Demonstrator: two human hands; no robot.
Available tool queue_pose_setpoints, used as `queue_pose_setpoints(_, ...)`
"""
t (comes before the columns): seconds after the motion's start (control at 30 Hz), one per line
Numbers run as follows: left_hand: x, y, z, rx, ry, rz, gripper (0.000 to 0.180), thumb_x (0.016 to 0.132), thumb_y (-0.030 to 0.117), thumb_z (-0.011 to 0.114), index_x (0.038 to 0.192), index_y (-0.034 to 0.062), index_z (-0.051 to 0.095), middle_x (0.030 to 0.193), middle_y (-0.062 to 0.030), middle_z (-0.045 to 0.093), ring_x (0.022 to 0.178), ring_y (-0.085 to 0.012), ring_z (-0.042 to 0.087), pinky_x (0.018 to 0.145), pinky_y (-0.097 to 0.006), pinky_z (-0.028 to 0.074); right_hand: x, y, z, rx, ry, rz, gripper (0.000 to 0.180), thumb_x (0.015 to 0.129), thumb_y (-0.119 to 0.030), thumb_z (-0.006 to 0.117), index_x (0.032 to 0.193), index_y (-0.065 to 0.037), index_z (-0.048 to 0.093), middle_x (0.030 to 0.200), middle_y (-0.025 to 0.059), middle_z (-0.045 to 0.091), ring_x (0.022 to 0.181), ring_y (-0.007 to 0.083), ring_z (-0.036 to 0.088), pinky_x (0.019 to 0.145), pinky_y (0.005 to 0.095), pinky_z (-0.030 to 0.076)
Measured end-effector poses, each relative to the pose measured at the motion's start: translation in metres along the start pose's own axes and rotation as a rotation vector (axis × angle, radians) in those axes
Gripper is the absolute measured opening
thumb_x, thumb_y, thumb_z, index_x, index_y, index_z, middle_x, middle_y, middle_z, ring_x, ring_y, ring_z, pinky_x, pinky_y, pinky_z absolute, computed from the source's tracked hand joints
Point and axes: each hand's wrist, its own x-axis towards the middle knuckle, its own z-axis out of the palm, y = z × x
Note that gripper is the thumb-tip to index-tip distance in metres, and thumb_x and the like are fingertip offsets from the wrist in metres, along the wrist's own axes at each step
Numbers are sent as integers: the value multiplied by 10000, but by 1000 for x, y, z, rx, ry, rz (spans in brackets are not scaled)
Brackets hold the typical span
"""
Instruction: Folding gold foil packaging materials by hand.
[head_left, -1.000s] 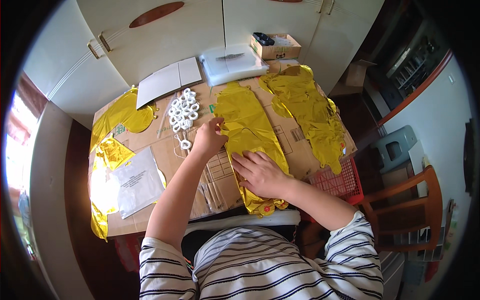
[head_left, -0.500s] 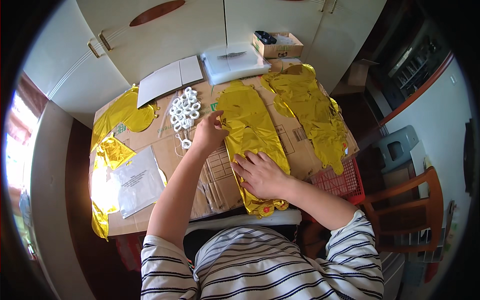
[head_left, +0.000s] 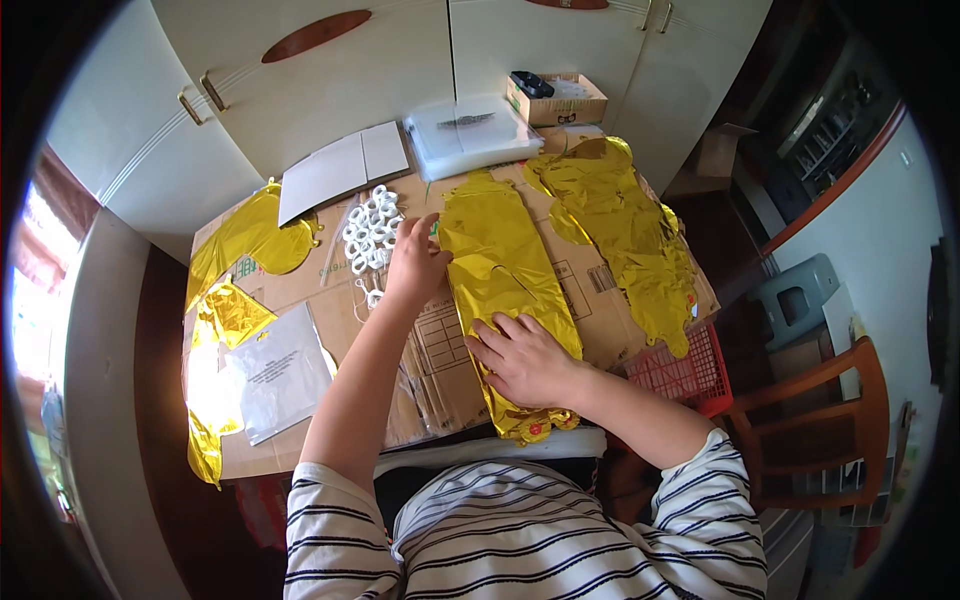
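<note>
In front of me a long folded gold foil balloon (head_left: 505, 255), flat and uninflated, lies lengthwise on the cardboard-covered table. My right hand (head_left: 527, 362) rests on its nearer half, palm down with fingers spread. My left hand (head_left: 415, 268) is at its left edge, finger and thumb bent but apart, with nothing visible between them. Just beyond that hand sits a cluster of small white ribbon rolls (head_left: 372, 228); one loose roll (head_left: 374, 298) is partly covered by my left forearm. A clear plastic bag (head_left: 282, 372) with print lies left of the forearm.
More flat gold foil balloons lie at the right (head_left: 625, 245) and far left (head_left: 255, 235). Grey-white card sheets (head_left: 340, 170), a stack of clear plastic bags (head_left: 470, 140) and a small carton (head_left: 560, 100) line the back. A red basket (head_left: 700, 370) and wooden chair (head_left: 815, 430) stand at right.
My left hand has shifted slightly away from the foil's edge, toward the ribbon rolls. The right hand stays on the foil. The whole view has tilted a little.
</note>
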Motion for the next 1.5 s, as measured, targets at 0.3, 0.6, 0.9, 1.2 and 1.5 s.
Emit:
queue_pose_setpoints(0.3,-105,21,-35,220,-123,619,307,828,125,759,1127,73,711,1174,-92,678,1180,-287,627,969,-445,479,-3,0,7,-59,-19,10,567,887,-331,688,1349,-15,600,1387,182,564,1272,377,504,1013,522,431)
queue_pose_setpoints(0.6,-92,22,-30,292,-149,617,325,853,172,753,1156,65,701,1245,-91,676,1222,-298,609,1002,-469,450,-3,-2,5,-66,-17,18,575,887,-330,690,1365,-30,585,1387,181,564,1278,379,503,1018,521,425)
queue_pose_setpoints(0.9,-75,11,-22,400,-112,540,384,861,249,747,1190,63,680,1282,-94,675,1235,-309,602,1026,-491,417,-2,-1,1,-54,-27,4,532,882,-324,700,1322,-41,606,1386,180,559,1271,376,507,1010,512,428)
queue_pose_setpoints(1.2,-45,10,-17,484,-86,578,385,846,299,744,1116,33,673,1215,-107,683,1221,-289,593,1036,-463,406,-3,-4,1,-73,-11,17,550,886,-331,700,1336,-30,607,1397,172,550,1291,369,477,1009,513,427)
queue_pose_setpoints(1.5,-3,-7,0,521,-43,571,337,895,299,695,1089,25,669,1210,-129,699,1226,-293,609,1067,-453,391,-4,-4,3,-44,-20,41,578,875,-318,718,1372,-48,599,1448,175,514,1317,376,471,1027,517,424)
